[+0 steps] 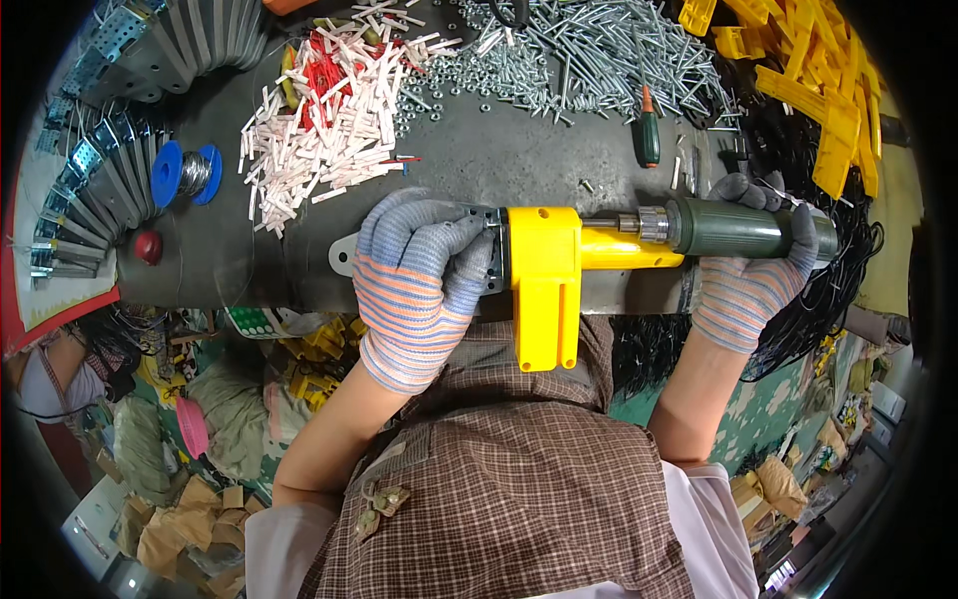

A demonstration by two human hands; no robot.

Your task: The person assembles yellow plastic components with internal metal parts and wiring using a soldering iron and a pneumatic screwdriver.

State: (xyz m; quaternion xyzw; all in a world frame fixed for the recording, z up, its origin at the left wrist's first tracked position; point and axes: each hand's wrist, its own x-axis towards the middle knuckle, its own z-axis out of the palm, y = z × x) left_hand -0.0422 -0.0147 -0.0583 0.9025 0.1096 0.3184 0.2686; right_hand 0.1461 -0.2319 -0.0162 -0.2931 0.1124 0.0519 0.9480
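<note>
Both my hands wear striped grey-and-orange knit gloves. My left hand (414,290) is closed around a dark metal bracket (496,262) fitted to the left side of a yellow plastic piece (544,290). A rounded metal tab with a hole (342,257) sticks out left of that hand; its link to the bracket is hidden. My right hand (748,285) grips a dark green cylindrical power screwdriver (733,230), held level with its metal nose pointing left at the yellow piece. Thin metal bits show by the right fingertips, too small to make out. A yellow bar (629,255) runs behind the driver.
Beyond my hands lie white plastic strips (329,130), a heap of screws (609,50) and a green-handled screwdriver (649,135). Yellow parts (828,100) and black cords (848,260) are at right. Metal brackets (110,170) and a blue wire spool (187,173) stand left.
</note>
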